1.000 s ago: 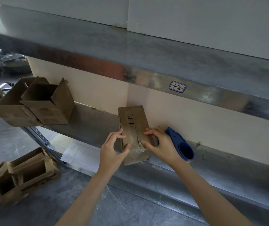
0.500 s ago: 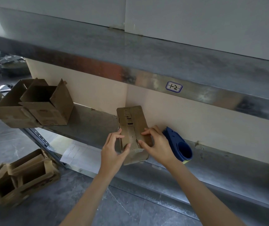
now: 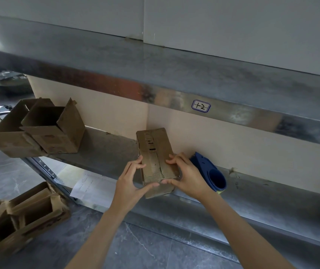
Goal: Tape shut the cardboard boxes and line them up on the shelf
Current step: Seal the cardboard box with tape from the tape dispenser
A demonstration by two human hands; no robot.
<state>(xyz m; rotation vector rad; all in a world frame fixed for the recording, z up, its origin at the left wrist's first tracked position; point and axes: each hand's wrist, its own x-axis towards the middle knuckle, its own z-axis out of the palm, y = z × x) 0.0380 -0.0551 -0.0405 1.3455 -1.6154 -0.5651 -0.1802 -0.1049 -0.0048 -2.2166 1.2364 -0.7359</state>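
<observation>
Box (image 3: 155,150) gripped on shelf (image 3: 104,152)
Worn, brown, taped along its top, it was clasped by left hand (image 3: 130,183) and right hand (image 3: 189,177); grey floor (image 3: 135,249) was seen below.

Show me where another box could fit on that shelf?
Bare shelf lies between the open boxes and the closed box, and again right of the blue tape dispenser. It's crowded where the left hand and right hand grip the closed box, beside the dispenser.

Three shelf boxes (image 3: 153,144) (image 3: 6,140) (image 3: 58,140), one tape dispenser (image 3: 203,165).
</observation>
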